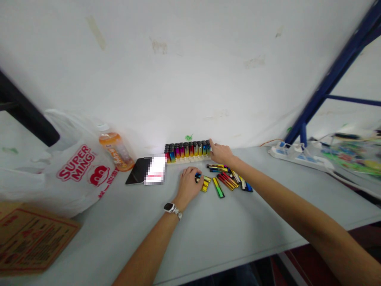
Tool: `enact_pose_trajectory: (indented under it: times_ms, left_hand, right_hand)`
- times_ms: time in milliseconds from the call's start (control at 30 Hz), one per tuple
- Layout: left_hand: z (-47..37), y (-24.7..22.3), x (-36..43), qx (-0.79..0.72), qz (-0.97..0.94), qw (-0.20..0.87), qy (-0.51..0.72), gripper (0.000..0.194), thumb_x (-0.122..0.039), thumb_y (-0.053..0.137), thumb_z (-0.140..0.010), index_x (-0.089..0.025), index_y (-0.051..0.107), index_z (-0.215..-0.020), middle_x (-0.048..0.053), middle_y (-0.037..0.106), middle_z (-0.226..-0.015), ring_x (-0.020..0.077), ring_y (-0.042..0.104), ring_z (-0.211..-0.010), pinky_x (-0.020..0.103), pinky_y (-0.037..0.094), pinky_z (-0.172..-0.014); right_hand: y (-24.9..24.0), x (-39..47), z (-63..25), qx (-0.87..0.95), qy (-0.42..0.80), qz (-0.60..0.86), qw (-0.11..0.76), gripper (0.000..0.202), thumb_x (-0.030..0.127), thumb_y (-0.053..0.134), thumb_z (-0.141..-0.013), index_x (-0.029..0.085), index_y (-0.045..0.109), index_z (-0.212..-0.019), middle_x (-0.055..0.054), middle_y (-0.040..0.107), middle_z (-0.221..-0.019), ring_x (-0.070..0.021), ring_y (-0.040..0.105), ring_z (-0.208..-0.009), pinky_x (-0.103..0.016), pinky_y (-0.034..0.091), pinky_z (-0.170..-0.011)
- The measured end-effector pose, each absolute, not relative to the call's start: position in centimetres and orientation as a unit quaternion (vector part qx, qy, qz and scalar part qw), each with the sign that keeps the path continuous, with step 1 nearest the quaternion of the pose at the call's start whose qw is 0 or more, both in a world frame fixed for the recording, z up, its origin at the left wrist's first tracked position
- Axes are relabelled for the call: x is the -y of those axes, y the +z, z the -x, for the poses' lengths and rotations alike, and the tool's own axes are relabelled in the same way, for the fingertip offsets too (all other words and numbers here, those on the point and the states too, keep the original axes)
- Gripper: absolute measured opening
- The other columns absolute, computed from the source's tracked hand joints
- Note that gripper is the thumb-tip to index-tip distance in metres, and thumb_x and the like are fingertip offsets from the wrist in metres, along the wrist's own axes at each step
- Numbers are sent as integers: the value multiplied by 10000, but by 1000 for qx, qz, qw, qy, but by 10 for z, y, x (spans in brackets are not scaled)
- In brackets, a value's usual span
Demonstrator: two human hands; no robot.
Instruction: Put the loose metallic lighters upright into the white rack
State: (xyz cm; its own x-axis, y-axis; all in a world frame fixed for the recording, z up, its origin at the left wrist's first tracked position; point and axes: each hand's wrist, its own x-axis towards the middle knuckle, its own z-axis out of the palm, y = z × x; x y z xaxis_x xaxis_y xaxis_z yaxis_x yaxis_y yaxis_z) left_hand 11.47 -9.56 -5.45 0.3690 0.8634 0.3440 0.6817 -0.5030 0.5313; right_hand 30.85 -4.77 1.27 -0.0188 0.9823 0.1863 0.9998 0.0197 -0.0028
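Note:
Rows of upright shiny lighters, in several colours with black tops, stand in a white rack against the wall. My right hand is at the rack's right end, its fingers touching the last lighters. My left hand, with a watch on the wrist, rests on the table in front of the rack, fingers curled round a few gold and blue lighters. Beside it lies a green lighter. Red and gold lighters lie in a loose pile with others, partly beneath my right forearm.
Left of the rack are a dark tablet, an orange drink bottle, a white plastic bag and a cardboard box. On the right are a white power strip, a blue metal frame and a clear bag of colourful items.

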Motion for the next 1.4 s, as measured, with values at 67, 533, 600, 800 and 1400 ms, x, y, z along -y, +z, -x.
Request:
enact_pose_trajectory:
  times_ms: [67,533,600,800,1400]
  left_hand:
    - [-115,-55,95,-474,-814,151,301,137,-282,560,-865,-215,645,-949,59,639,-1095,243,557,-1081,418,402,-972]
    - [-116,-53,96,-471,-817,141,301,132,-280,560,-866,-213,647,-939,63,641,-1089,240,560,-1069,425,402,-983]
    - [-116,-53,96,-472,-816,141,302,132,-279,560,-864,-214,648,-938,63,641,-1095,242,559,-1072,426,407,-974]
    - [-116,-51,98,-475,-815,140,303,128,-267,561,-861,-214,644,-943,61,642,-1088,244,560,-1066,415,424,-945]
    - [-115,-51,97,-473,-813,149,305,148,-285,571,-868,-201,656,-955,75,646,-1050,239,573,-1045,401,420,-963]
  right_hand:
    - [11,56,-308,707,-63,699,90,606,313,462,-903,142,310,-1464,-216,602,-1238,-341,666,-1001,-430,496,-814]
    - [18,90,-317,782,-5,620,-61,279,291,674,-700,209,740,-958,-138,725,-1007,-284,689,-866,-309,485,-682]
    - [15,88,-317,791,-13,610,-48,272,295,667,-719,203,738,-965,-138,716,-1016,-274,685,-869,-296,478,-688]
    - [7,78,-316,819,23,556,137,211,319,644,-814,154,690,-938,-103,653,-988,-198,620,-864,-262,453,-752]
    - [-20,114,-246,401,549,370,633,423,603,624,-779,228,554,-963,90,472,-530,-64,365,-360,-176,284,-339]
